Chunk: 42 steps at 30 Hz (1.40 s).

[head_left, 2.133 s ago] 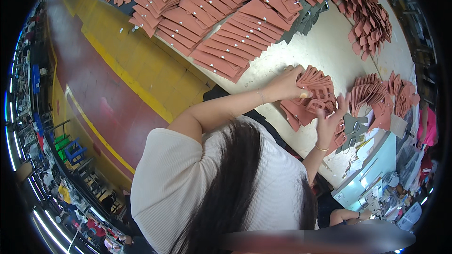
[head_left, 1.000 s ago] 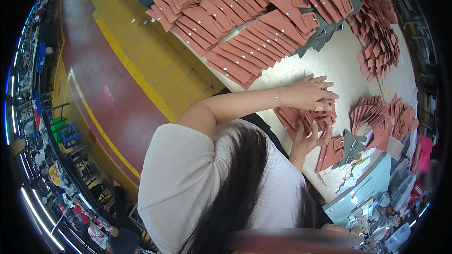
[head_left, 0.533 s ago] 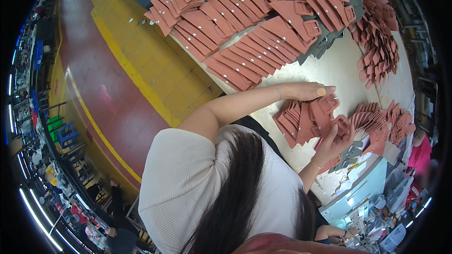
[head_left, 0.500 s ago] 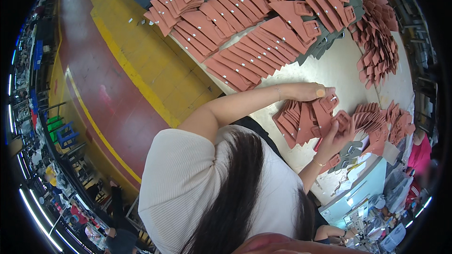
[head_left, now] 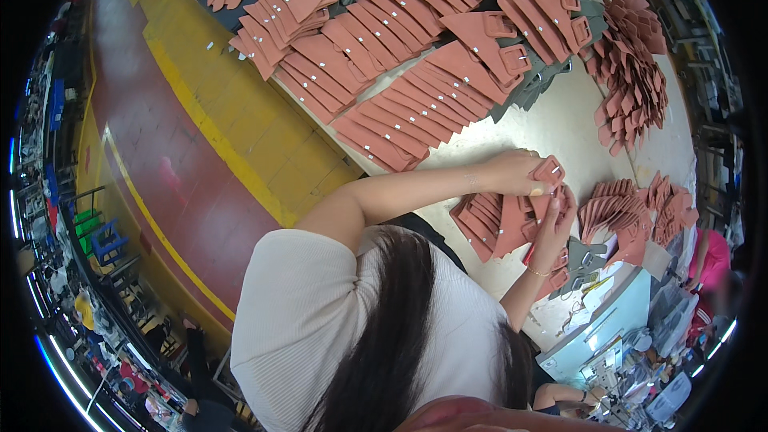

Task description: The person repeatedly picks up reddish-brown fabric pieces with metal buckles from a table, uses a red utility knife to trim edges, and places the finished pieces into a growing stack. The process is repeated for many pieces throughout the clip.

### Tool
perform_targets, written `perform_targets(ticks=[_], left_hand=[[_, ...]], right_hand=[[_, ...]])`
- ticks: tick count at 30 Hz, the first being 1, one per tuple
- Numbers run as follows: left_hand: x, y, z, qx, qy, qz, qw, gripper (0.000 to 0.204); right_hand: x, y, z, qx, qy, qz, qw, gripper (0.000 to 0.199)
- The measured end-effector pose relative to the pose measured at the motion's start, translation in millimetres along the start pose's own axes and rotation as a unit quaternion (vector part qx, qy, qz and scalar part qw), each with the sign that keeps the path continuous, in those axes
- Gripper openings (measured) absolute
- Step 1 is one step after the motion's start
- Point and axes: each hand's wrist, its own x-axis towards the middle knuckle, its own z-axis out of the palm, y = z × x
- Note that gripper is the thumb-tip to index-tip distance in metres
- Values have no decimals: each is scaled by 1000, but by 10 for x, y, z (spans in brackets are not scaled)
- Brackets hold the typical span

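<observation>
My left hand [head_left: 512, 172] is closed on a terracotta fabric tab with a covered buckle [head_left: 550, 170], lifted above the table. My right hand [head_left: 555, 220] meets it from below, its thumb and fingers pinched together at the tab's lower part; the exact grip is small and partly hidden. A slim red object [head_left: 529, 254], of a kind I cannot make out, shows beside my right palm. Under and beside both hands lies a fanned stack of terracotta tabs [head_left: 478, 224] on the pale table [head_left: 460, 146].
Long overlapping rows of terracotta tabs [head_left: 416, 108] with small white stickers cover the far left. Dark green belt pieces [head_left: 534, 88] lie between them. More terracotta piles [head_left: 632, 72] stand at the right, with another fanned bunch [head_left: 612, 208] nearer. A person in pink [head_left: 710, 260] is beyond the table.
My hands have come together at the buckled tab, the right moving up and left to meet the left. The buckle now sticks up above my left fingers. The whole view has shifted slightly.
</observation>
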Motion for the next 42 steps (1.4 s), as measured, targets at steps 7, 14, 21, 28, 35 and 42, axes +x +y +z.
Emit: perform_targets(ticks=[7,14,21,28,35,42], left_hand=[[-352,-21,17,85,38,65,994,66],[-661,-6,230,190,144,8,971,72],[-495,-86,612,102,179,65,976,67],[-368,-50,764,144,130,106,975,62],[-314,113,743,136,121,57,982,62],[-281,245,731,182,108,79,974,57]], right_hand=[[-295,40,32,92,-40,-12,995,55],[-297,84,30,124,-44,-10,991,57],[-326,234,-182,97,1,-21,995,55],[-458,357,-430,31,34,-27,999,54],[-369,482,-693,-47,157,3,986,40],[-470,618,-1106,-25,237,56,969,30]])
